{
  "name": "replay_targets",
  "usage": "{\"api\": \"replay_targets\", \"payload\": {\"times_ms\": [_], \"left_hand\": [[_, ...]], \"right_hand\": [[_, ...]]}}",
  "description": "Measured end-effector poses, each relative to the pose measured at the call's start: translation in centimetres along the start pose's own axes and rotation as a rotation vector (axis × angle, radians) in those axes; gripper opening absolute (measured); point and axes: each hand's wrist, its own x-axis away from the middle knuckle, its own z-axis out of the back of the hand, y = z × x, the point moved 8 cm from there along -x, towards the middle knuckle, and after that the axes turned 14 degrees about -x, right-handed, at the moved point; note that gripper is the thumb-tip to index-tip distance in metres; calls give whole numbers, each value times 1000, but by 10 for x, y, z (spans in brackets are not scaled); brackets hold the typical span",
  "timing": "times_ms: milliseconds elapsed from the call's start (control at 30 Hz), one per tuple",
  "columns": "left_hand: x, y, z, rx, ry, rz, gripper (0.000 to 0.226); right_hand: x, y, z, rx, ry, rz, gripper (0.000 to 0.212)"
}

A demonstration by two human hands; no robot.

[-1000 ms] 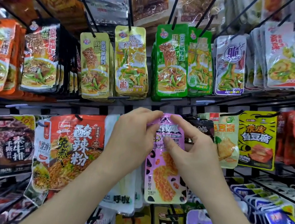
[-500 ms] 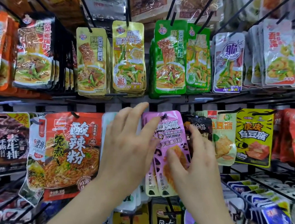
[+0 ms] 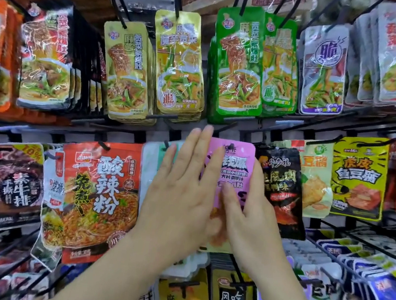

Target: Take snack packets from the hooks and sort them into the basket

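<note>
1. Pink snack packet [image 3: 236, 164]: hangs in the middle row of the hook rack [image 3: 378, 121], roughly midway between the rack's left and right edges as seen. Top strip visible, lower half hidden behind the hands. Not yet off its hook.
2. Left hand [image 3: 181, 197]: flat, fingers straight and together, laid over the packet's left edge and the white packet [image 3: 150, 166] beside it. Grips nothing.
3. Right hand [image 3: 250, 220]: lies on the packet's lower right. Motion blur; cannot tell whether it pinches the edge or only rests there.
4. Handling, judged: thin glossy pouch, light, limp, likely slick under the fingertips. Contents look soft, so not fragile.
5. Hold point, judged: pinch the flat top strip beside the hang hole, then draw straight out along the hook. Pulling downward risks tearing the hole.
6. Neighbours: black packet [image 3: 279, 183] touching on the right, orange-red noodle packet [image 3: 99, 188] further left, green packets [image 3: 239, 63] in the row above.
7. Basket: not in view.
</note>
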Motion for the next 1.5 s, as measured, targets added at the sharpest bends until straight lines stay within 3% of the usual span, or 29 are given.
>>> {"api": "replay_targets", "payload": {"times_ms": [133,233,367,633,900,1067,1233,1500], "left_hand": [[-9,6,-4,-80,-11,-26,88],[-18,10,-14,-114,14,-13,70],[-28,12,-24,-154,-23,-3,65],[-12,7,-10,-107,-49,7,101],[-11,4,-9,-56,-180,2,103],[-9,5,-9,84,-213,67,108],[-2,3,-5,142,-184,76,106],[32,-9,-17,135,-188,137,91]], "right_hand": [[-6,-9,6,103,47,65,60],[-17,-1,3,141,7,20,59],[-29,4,2,149,-32,-23,54],[-11,-7,9,203,-6,51,66],[9,-20,34,144,230,226,26],[23,-32,50,354,348,343,16],[11,-19,49,450,240,317,31],[19,-18,44,288,88,328,35]]}}
